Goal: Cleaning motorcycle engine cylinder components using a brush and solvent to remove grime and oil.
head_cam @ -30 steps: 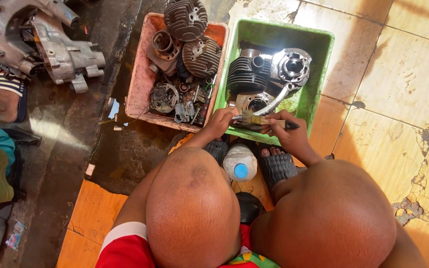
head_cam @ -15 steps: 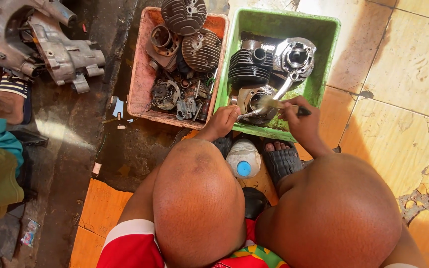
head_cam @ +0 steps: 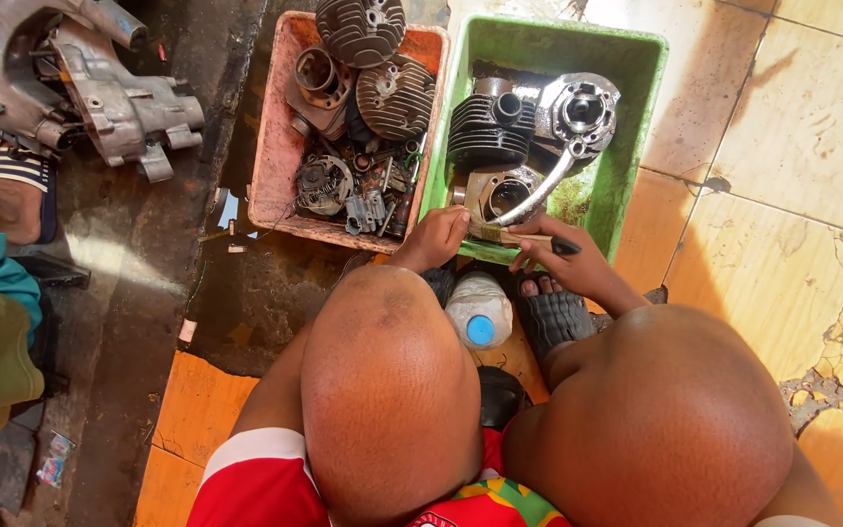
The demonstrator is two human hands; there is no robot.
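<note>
Left hand point(head_cam: 438, 237) curled at the near rim of the green tub point(head_cam: 636, 117), fingers closed on the end of a small flat part point(head_cam: 496, 234), possibly a brush or blade; hard to tell which. Right hand point(head_cam: 568, 262) just beside it, gripping a dark slim tool point(head_cam: 564, 248) pinched between thumb and fingers, tip laid against the same part. Both hands sit over the tub's front edge, above the person's sandalled foot point(head_cam: 553, 314) and a white plastic bottle with a blue cap point(head_cam: 478, 310) lying between the knees. Inside the tub: a black finned cylinder point(head_cam: 485, 132), a grey engine cover point(head_cam: 578, 109), a curved metal pipe point(head_cam: 539, 190), all wet and oily. Pink tub point(head_cam: 270, 166) of loose engine parts to the left; a bare crankcase point(head_cam: 70, 88) on the dark, stained floor beyond. Risk, as I judge it: greasy fingers let the tool skid off the small part toward the holding hand, or the part drops into the murky tub.
</note>
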